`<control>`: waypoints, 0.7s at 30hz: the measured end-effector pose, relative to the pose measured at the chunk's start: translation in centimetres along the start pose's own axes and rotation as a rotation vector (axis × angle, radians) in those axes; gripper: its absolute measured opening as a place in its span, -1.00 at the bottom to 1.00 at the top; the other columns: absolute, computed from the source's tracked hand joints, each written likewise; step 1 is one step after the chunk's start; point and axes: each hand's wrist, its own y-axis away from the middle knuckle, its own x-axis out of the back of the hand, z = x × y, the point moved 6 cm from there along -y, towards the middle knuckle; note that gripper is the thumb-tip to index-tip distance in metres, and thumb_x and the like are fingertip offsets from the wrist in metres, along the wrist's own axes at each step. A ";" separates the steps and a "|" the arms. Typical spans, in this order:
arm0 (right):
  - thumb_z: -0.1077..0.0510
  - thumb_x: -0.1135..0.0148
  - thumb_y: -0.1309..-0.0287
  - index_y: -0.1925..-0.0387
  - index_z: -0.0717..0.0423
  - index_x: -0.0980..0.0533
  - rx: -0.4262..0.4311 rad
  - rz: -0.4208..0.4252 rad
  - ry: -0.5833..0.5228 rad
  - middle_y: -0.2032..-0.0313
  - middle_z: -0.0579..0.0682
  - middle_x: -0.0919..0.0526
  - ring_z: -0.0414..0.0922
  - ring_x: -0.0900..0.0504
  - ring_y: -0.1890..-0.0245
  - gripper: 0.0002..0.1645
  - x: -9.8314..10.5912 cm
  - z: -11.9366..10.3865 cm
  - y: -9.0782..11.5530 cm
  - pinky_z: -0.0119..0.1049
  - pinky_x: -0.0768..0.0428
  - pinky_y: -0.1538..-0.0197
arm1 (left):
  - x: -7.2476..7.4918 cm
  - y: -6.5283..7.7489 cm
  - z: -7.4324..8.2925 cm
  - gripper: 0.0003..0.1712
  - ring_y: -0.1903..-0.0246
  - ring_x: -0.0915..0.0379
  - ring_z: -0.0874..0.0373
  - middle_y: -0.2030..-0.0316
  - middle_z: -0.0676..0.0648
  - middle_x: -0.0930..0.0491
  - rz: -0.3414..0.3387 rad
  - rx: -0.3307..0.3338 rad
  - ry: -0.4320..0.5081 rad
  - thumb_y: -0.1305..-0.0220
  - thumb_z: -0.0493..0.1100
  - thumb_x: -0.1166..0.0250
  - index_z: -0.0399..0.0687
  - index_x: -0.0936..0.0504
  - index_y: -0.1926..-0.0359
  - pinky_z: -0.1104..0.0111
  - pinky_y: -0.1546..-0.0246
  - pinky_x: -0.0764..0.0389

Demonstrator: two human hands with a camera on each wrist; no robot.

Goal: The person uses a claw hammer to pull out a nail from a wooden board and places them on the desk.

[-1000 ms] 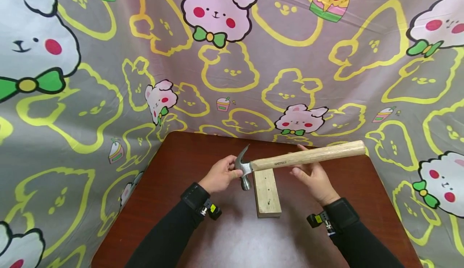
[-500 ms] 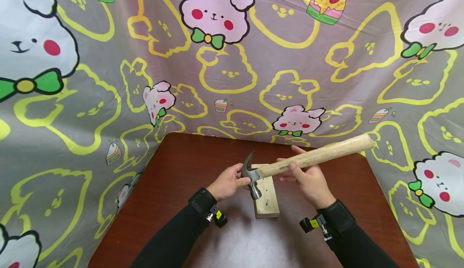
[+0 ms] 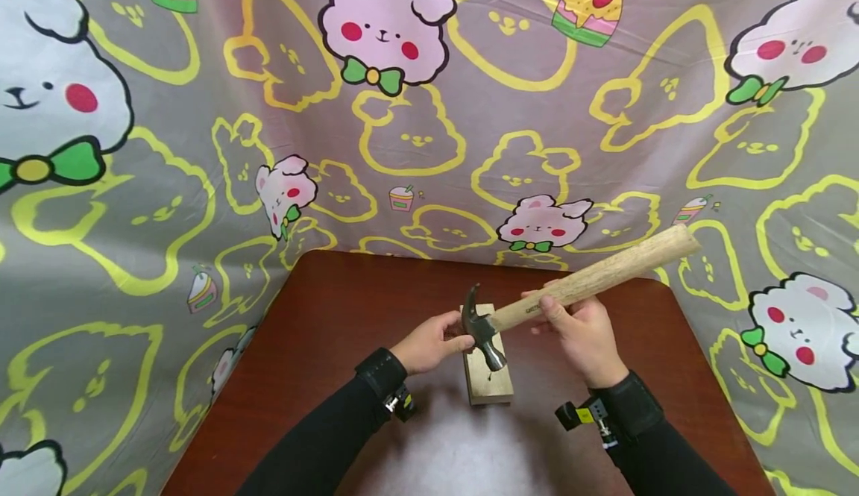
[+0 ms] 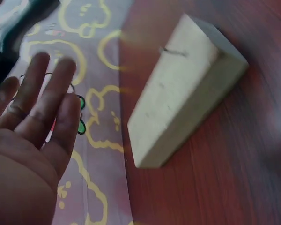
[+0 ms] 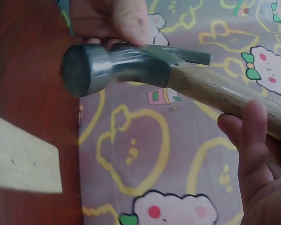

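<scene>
A claw hammer with a wooden handle and steel head is held up at a slant above the table, its butt raised to the right. My left hand pinches the hammer's head between thumb and index finger; its other fingers stretch out loosely in the left wrist view. My right hand grips the handle near the head, thumb on top and fingers beneath. Below the hammer lies a pale wooden block. A bent nail sticks out near one end of the block, and small dark marks dot its top.
The block rests on a reddish-brown table with a bright glare in front. Cartoon-printed cloth walls the table in at the back and both sides, close behind the hammer's raised butt.
The hammer has tilted, its butt rising and its head moving right and down over the block. My right hand's thumb has come onto the handle; my left hand has followed the head rightward.
</scene>
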 end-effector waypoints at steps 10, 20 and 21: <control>0.28 -0.05 -0.46 -0.02 0.37 -0.54 0.022 0.070 0.093 0.10 0.29 -0.68 0.02 -0.67 0.40 -0.74 1.9 -1.2 0.7 -0.16 -0.68 0.36 | -1.4 -1.4 -3.3 -0.57 -0.07 -0.50 0.06 -0.10 -0.12 -0.51 0.022 -0.052 -0.642 -0.37 -0.05 -0.31 -0.12 -0.52 -0.18 0.21 -0.07 -0.50; 0.35 -0.07 -0.42 -0.06 0.28 -0.55 0.052 0.030 0.189 0.12 0.23 -0.70 -0.02 -0.59 0.39 -0.75 2.2 -1.0 1.5 -0.26 -0.62 0.36 | -4.8 -1.3 -7.5 -0.29 -0.41 -0.15 0.04 -0.43 -0.07 -0.26 -0.163 -0.075 -1.101 -0.32 -0.03 -0.34 0.00 -0.37 -0.45 0.14 -0.28 -0.33; 0.34 -0.08 -0.43 -0.05 0.28 -0.56 0.042 0.033 0.205 0.13 0.20 -0.70 -0.02 -0.58 0.39 -0.75 2.3 -0.9 1.6 -0.25 -0.62 0.36 | -5.0 -1.2 -7.8 -0.30 -0.41 -0.13 0.03 -0.42 -0.06 -0.27 -0.166 -0.083 -1.119 -0.32 0.00 -0.35 0.02 -0.40 -0.43 0.12 -0.29 -0.30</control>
